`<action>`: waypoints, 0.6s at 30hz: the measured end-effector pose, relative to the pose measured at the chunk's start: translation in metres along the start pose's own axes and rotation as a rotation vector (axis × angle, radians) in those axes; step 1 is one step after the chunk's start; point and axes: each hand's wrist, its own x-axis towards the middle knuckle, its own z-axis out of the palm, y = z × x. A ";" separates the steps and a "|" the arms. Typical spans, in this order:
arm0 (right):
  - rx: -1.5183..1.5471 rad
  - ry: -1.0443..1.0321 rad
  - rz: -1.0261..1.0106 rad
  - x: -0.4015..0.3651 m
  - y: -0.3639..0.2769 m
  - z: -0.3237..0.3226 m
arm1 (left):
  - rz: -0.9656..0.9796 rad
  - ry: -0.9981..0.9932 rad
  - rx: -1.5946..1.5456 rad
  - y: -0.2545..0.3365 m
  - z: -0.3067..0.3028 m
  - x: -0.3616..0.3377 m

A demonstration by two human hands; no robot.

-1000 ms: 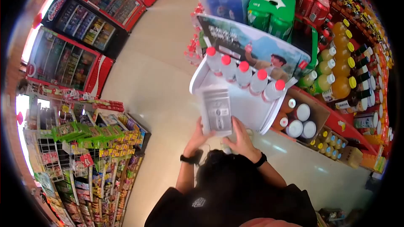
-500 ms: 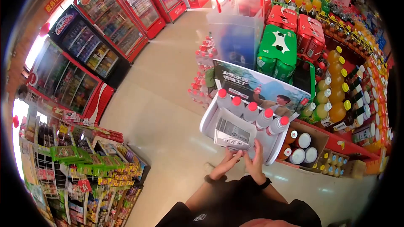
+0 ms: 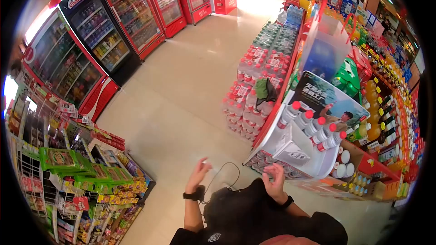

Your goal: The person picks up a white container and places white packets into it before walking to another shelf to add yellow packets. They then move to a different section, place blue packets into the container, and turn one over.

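Note:
My left hand (image 3: 198, 174) is raised over the floor with fingers apart and nothing in it. My right hand (image 3: 274, 180) is just left of and below the white display tray (image 3: 323, 169), its fingers loosely curled and apart, holding nothing. On the tray a small white box (image 3: 293, 149) with dark Chinese lettering lies in front of several clear bottles with red caps (image 3: 313, 127). Behind the bottles stands a printed poster board (image 3: 329, 97). A thin black cable (image 3: 237, 167) loops between my hands.
Stacked packs of water bottles (image 3: 259, 86) carry a dark green item (image 3: 263, 90). Red-framed drink coolers (image 3: 131, 13) line the far left. A snack rack (image 3: 68, 168) stands at the lower left. Drink bottles and cartons (image 3: 354, 174) fill the right side.
My hands have come away from the white box and moved apart, the left one farther to the left. The view has turned, so the tray now appears farther right.

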 end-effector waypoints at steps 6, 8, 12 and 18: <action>-0.296 -0.381 -0.006 0.022 -0.025 0.080 | -0.186 0.406 0.091 -0.092 -0.126 -0.041; -0.200 -0.495 -0.055 0.028 -0.011 0.112 | -0.200 0.540 -0.050 -0.117 -0.133 -0.062; -0.116 -0.594 0.198 0.039 -0.012 0.164 | -0.242 0.693 -0.099 -0.181 -0.133 -0.096; -0.369 -0.872 0.054 0.075 0.027 0.238 | -0.473 0.924 -0.067 -0.325 -0.121 -0.116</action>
